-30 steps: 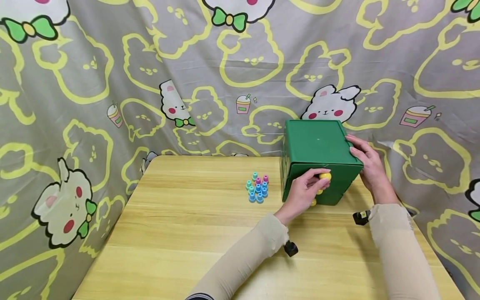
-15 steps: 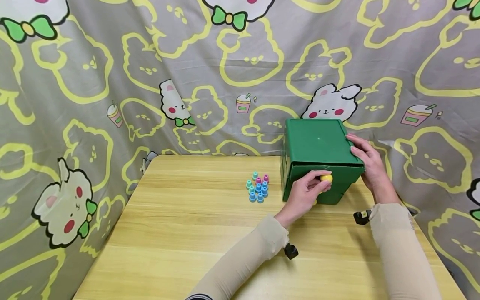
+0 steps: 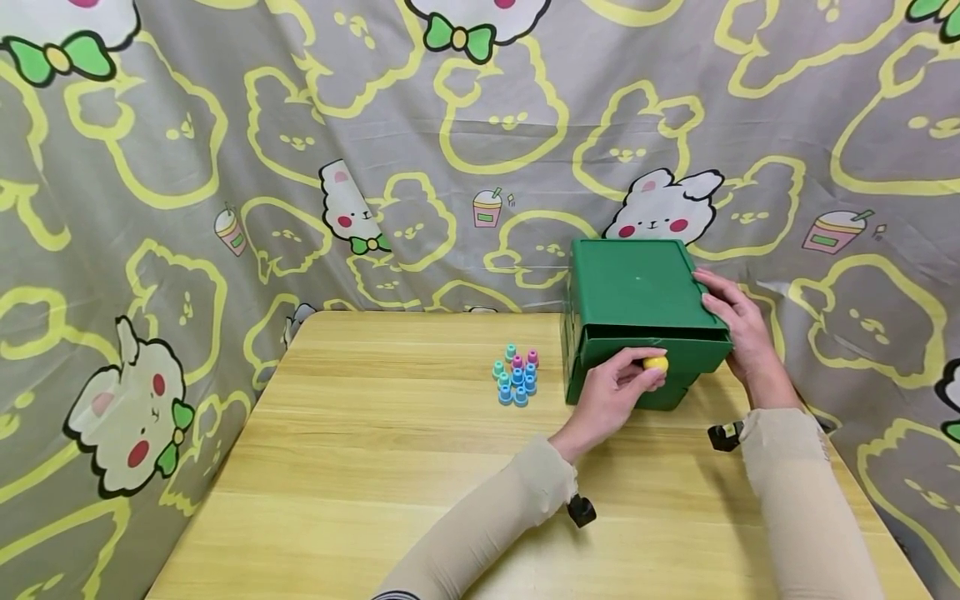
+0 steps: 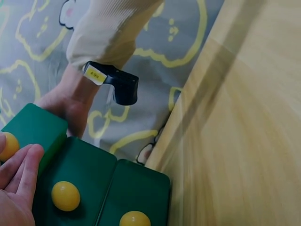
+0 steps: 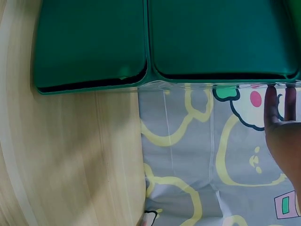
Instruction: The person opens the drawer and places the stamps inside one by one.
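A green drawer box point(image 3: 633, 279) stands at the back right of the table. My left hand point(image 3: 604, 402) pinches the yellow round knob point(image 3: 657, 364) of its top drawer point(image 3: 699, 357), which sticks out a little with a dark gap above it. Two lower drawers are shut in the left wrist view, each with its own yellow knob point(image 4: 66, 196). Against the box's right side rests my right hand point(image 3: 741, 327), its fingers extended along the upper edge; in the right wrist view its fingertips point(image 5: 271, 101) touch the box side.
Left of the box, several small blue, teal and pink peg-like pieces point(image 3: 517, 377) stand grouped on the wooden table point(image 3: 375, 467). A patterned grey curtain point(image 3: 420, 125) hangs close behind the table and box.
My left hand has drawn the top drawer slightly toward me by its knob, so the gap under the box's top edge has widened. The right hand has stayed almost still.
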Available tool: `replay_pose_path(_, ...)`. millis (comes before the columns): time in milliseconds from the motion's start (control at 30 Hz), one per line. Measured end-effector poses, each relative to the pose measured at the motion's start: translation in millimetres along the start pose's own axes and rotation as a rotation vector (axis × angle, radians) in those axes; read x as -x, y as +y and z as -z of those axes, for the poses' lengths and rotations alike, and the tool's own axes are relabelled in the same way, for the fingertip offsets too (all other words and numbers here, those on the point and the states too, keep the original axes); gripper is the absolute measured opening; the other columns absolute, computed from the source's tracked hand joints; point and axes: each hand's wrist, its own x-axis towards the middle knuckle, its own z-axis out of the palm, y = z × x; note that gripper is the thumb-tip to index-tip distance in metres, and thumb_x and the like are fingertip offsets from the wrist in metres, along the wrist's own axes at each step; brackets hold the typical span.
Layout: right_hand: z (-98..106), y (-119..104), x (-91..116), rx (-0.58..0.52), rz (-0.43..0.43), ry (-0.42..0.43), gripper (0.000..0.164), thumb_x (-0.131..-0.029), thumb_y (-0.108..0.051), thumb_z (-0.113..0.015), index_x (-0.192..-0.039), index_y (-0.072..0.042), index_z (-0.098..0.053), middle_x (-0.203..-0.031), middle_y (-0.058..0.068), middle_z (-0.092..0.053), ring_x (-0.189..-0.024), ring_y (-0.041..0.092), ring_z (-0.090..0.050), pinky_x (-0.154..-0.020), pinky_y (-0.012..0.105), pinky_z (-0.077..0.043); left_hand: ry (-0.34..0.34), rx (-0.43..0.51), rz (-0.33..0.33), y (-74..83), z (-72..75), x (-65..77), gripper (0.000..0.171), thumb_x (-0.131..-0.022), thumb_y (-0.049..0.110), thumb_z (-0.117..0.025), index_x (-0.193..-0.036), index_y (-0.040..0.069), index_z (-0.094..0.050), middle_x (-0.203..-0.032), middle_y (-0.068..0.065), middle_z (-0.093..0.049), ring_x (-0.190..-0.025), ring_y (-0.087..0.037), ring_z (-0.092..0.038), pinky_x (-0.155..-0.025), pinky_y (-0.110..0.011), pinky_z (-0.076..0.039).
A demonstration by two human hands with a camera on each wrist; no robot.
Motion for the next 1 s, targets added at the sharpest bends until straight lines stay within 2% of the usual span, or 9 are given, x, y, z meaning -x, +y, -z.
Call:
replay_pose_path(233, 0.3, -0.6, -0.4, 0.027, 0.002, 0.003, 0.045, -0.108, -0.01, -0.053, -0.152, -0.002, -0.05, -0.159, -0.004, -0.043, -0.148, 0.013, -0.033, -0.104, 0.011, -0.039, 0.003, -0.005, -0.001, 2.9, -1.9, 6.1, 0.031, -0.105, 0.021, -0.061, -0.136, 0.019, -0.066, -0.115, -0.013, -0.076, -0.098, 0.0, -0.072, -0.088, -0.023, -0.06)
replay_pose_path(433, 1.9, -1.7, -1.3, 0.09, -0.007, 0.009, 0.044, -0.108, -0.013, -0.053, -0.152, -0.002, -0.051, -0.161, -0.001, -0.041, -0.146, 0.011, -0.035, -0.101, 0.01, -0.039, 0.005, -0.023, -0.01, 2.8, -4.3, 10.4, 0.031, -0.105, 0.022, -0.061, -0.136, 0.019, -0.066, -0.114, -0.014, -0.076, -0.098, -0.004, -0.074, -0.087, -0.022, -0.06)
replay_pose_path(767, 4.0, -2.0, -1.7, 0.093, -0.022, 0.01, 0.045, -0.108, -0.014, -0.053, -0.152, -0.004, -0.05, -0.159, -0.003, -0.043, -0.142, 0.007, -0.038, -0.102, 0.01, -0.038, -0.012, -0.037, -0.002, 5.1, -7.2, 18.9, 0.031, -0.106, 0.024, -0.06, -0.137, 0.021, -0.065, -0.117, -0.007, -0.076, -0.099, 0.003, -0.071, -0.089, -0.021, -0.059)
replay_pose_path(1000, 10.8, 1.1, -4.1, 0.3, 0.075, -0.003, 0.041, -0.109, -0.012, -0.052, -0.148, -0.005, -0.056, -0.15, -0.012, -0.051, -0.134, -0.002, -0.042, -0.102, 0.006, -0.035, -0.018, -0.045, -0.002, 7.2, -8.9, 24.2, 0.031, -0.106, 0.024, -0.059, -0.137, 0.022, -0.065, -0.117, -0.009, -0.076, -0.099, 0.003, -0.071, -0.089, -0.021, -0.058)
